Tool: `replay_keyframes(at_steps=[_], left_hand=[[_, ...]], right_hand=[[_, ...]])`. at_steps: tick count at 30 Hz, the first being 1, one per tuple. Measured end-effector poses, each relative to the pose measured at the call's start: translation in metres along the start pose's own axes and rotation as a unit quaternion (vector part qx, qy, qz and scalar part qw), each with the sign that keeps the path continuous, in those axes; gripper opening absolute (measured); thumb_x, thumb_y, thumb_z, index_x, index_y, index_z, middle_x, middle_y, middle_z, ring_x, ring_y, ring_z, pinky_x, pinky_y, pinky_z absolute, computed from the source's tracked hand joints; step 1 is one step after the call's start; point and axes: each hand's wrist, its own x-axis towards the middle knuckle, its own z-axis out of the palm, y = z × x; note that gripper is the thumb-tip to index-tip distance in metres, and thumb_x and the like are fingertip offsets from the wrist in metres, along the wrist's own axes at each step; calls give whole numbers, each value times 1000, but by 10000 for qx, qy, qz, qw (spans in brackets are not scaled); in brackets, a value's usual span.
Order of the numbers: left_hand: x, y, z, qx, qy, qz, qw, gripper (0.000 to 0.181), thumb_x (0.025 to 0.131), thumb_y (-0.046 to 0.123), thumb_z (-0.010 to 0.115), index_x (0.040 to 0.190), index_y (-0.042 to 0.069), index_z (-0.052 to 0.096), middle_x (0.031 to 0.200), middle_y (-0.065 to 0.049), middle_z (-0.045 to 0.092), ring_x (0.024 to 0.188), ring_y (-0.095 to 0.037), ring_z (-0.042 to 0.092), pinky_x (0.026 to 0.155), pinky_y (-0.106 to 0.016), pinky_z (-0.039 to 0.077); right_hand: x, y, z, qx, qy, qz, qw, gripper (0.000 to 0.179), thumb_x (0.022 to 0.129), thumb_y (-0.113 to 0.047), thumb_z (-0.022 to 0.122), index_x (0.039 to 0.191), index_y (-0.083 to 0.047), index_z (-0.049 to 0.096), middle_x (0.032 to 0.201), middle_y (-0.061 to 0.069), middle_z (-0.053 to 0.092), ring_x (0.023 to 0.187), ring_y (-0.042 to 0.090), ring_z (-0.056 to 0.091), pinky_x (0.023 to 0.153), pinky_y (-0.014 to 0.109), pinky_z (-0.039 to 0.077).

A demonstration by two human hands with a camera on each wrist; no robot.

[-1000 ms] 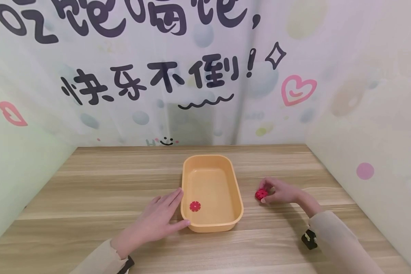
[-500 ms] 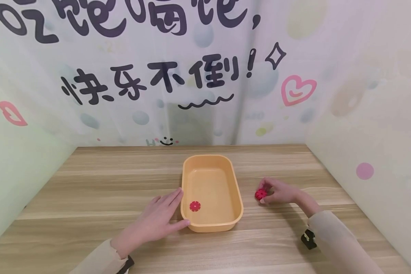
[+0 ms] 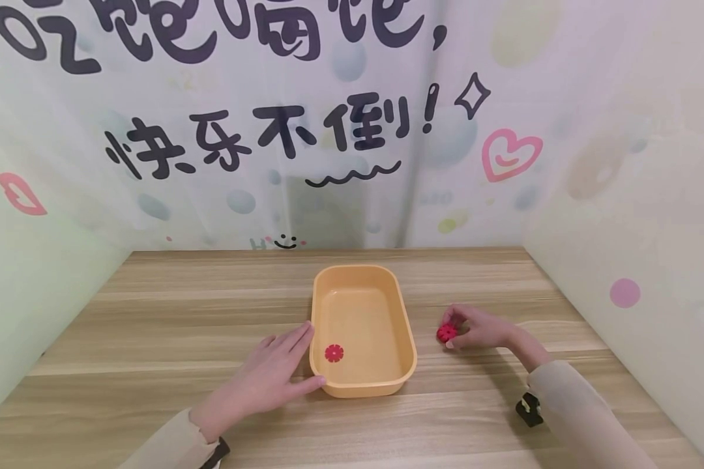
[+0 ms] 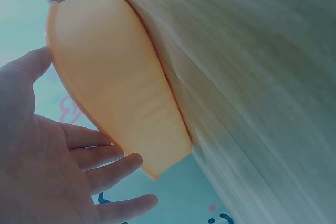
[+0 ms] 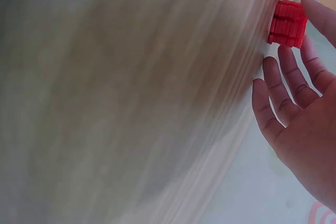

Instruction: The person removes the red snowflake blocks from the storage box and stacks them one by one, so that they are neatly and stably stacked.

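An orange-yellow rectangular tub (image 3: 364, 391) stands on the table, with one red notched snowflake disc (image 3: 334, 353) lying flat near its front left corner. My left hand (image 3: 264, 378) touches the tub's left rim with thumb and fingertips, its fingers straight and spread, as the left wrist view also shows. To the right of the tub, my right hand (image 3: 478, 327) pinches a stack of red snowflake discs (image 3: 446, 333) between thumb and fingers. In the right wrist view the stack (image 5: 287, 23) sits on the table, several discs thick, and the other fingers are loosely spread below it.
The wood-grain table (image 3: 182, 312) meets a printed white curtain (image 3: 240, 215) at the back and pale walls at both sides. A black strap piece (image 3: 529, 409) shows under the right sleeve.
The stack of red discs shifted very slightly under my right fingers in the first half second. The left hand and the tub have stayed in place.
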Motion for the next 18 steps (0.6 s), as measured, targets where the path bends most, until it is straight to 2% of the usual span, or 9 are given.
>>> replay_keyframes(at_steps=[8,12,18], left_hand=[[0,0,0,33,34,30,10000,84,81,64,39,135,0,33,139,-11,29,122,-23,33,90,-51,31],[-1,0,0,25,48,28,10000,83,81,63,41,134,0,34,139,-11,30,122,-24,33,90,-51,31],[0,1,-1,24,-8,0,10000,83,81,63,40,135,0,33,140,-11,29,122,-23,33,90,-51,31]], right_hand=[[5,-10,-15,74,21,420,9991,39,77,-20,68,103,0,48,103,13,50,97,32,47,77,40,42],[15,-24,-26,-64,58,279,9996,41,79,-22,67,107,2,47,106,17,48,100,36,45,77,40,43],[39,-53,-37,-358,-17,67,9993,35,79,-21,67,106,-7,49,103,6,50,99,29,48,78,40,43]])
